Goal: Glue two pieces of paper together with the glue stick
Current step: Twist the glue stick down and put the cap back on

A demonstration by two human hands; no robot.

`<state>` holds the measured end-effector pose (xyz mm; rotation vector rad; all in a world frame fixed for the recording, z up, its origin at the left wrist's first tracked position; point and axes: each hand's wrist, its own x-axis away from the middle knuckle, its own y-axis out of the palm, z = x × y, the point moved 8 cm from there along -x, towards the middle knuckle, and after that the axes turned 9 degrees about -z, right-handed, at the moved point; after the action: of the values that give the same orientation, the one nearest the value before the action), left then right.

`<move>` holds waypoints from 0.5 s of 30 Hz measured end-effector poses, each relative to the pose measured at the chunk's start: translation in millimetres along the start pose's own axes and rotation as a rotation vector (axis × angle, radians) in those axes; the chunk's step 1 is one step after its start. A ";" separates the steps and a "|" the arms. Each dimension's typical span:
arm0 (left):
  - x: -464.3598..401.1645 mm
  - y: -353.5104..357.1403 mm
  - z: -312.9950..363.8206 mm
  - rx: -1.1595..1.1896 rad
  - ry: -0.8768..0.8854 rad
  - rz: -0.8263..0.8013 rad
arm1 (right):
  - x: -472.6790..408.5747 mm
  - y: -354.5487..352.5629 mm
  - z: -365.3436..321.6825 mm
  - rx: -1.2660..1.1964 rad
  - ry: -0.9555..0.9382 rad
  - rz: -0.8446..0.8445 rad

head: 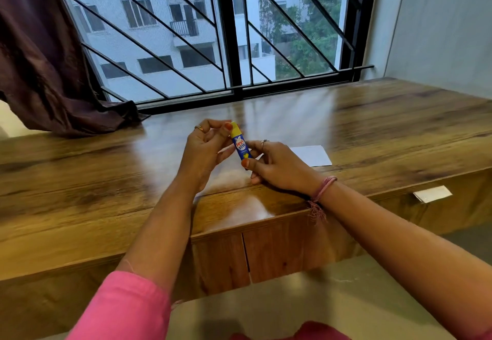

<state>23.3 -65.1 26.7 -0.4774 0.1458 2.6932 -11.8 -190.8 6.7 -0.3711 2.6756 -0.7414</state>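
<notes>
A blue glue stick (241, 146) with a yellow cap is held upright above the wooden desk (372, 121). My right hand (277, 166) grips its blue body from the right. My left hand (205, 150) pinches the yellow cap at the top with thumb and fingertips. A white piece of paper (312, 155) lies flat on the desk just right of my right hand. Another pale sheet (226, 177) seems to lie under my hands, mostly hidden and washed out by glare.
The desk runs along a barred window (234, 33) at the back. A dark curtain (53, 73) drapes onto the desk's far left. A white label (432, 194) sits on the desk's front face at the right. A grey wall (439, 20) stands to the right.
</notes>
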 end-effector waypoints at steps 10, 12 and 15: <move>-1.2 9.9 0.2 0.022 0.030 -0.112 | -3.0 6.6 3.4 -0.044 0.011 -0.050; -1.2 12.3 1.0 0.034 0.039 -0.134 | -2.3 7.3 1.2 -0.031 -0.003 -0.059; -1.5 14.2 1.6 0.033 0.049 -0.150 | -1.7 6.4 0.1 -0.036 -0.005 -0.051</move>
<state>18.4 -78.4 29.1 -0.5228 0.1612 2.5306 -11.2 -185.0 3.7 -0.4510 2.6872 -0.7075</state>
